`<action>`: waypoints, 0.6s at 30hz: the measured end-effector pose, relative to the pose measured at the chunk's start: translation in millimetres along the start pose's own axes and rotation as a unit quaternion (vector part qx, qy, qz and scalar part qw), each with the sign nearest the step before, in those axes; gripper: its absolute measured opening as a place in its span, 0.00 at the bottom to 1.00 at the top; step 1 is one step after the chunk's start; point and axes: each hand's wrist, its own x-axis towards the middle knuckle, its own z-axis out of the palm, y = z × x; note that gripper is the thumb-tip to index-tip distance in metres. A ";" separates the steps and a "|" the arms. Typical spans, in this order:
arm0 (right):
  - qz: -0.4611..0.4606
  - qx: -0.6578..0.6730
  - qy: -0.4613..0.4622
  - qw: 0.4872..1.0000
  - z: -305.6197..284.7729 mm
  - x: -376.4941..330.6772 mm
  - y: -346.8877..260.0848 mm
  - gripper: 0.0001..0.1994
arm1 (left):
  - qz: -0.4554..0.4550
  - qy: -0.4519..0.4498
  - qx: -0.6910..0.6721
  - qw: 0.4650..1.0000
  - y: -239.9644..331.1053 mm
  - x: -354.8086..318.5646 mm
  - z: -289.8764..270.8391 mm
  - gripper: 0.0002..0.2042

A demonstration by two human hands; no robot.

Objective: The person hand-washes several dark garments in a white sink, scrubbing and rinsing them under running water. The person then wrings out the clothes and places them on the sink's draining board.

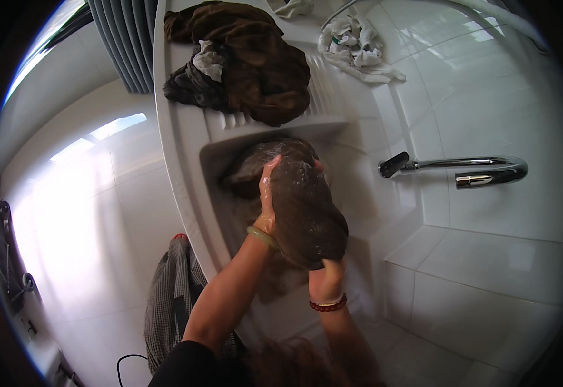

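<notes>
A wet, dark brown garment (307,213) with streaks of suds is bunched up above the basin of a white laundry sink (212,158). My left hand (268,197), soapy and with a pale green bangle at its wrist, grips the cloth along its left side. At the garment's near end, my right hand (330,278) is closed on it; most of its fingers are hidden by the fabric. More brown cloth (249,171) lies behind in the basin, against the held part. Murky water shows beneath my arms.
On the ribbed washboard beyond the basin lies a brown garment heap (262,58) with dark grey and white pieces. A white cloth (359,51) sits at the back right. The chrome faucet (488,164) is swung toward the right wall. Checked fabric (165,303) hangs left.
</notes>
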 end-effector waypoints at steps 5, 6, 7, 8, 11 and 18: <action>-0.427 -0.528 -0.140 0.721 -12.0 21.2 -32.8 0.41 | 0.017 0.183 0.105 0.977 15.1 0.7 -0.9 0.22; -0.462 -0.544 -0.131 0.688 -25.0 28.8 -32.0 0.42 | 0.007 0.178 0.108 0.978 15.1 -0.7 1.7 0.22; -0.495 -0.559 -0.122 0.654 -35.6 35.4 -33.5 0.43 | -0.002 0.174 0.111 0.979 14.3 -3.3 5.2 0.21; -0.534 -0.555 -0.154 0.619 -43.2 41.8 -40.6 0.41 | -0.014 0.170 0.113 0.979 11.3 -5.9 8.9 0.21; -0.615 -0.535 -0.250 0.523 -38.4 63.8 -53.7 0.33 | -0.034 0.258 0.137 0.956 1.8 -7.2 24.8 0.20; -0.615 -0.492 -0.467 0.401 29.9 61.3 -82.7 0.15 | 0.059 0.253 0.220 0.940 -14.8 -19.3 -18.7 0.21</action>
